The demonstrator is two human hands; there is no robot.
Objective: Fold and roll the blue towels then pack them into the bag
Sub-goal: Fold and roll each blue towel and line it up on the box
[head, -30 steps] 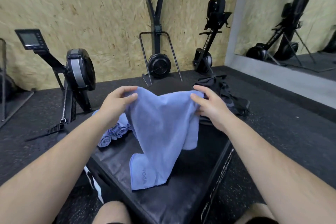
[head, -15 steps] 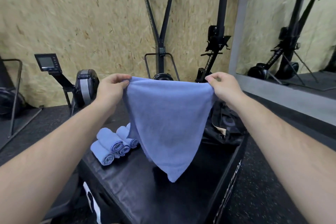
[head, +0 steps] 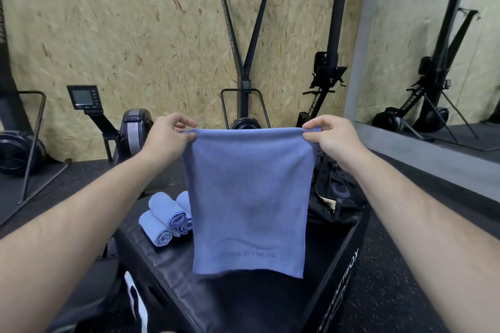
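Now the thin blue cloth towel (head: pixel 249 197), crumpled to a point a moment ago, hangs flat above the black padded box (head: pixel 243 305). Its top corners are pinched by the fingers of the left hand (head: pixel 165 139) and the right hand (head: pixel 334 139), so it seems ready for folding. It reads "FITNESS"; the black rowing machine (head: pixel 315 107) behind reads "AIR ROWER".

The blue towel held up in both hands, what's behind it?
Past the towel on its left peek rolled towels, on its right a black bag, both on the black box. It hides part of each and the box top between them.
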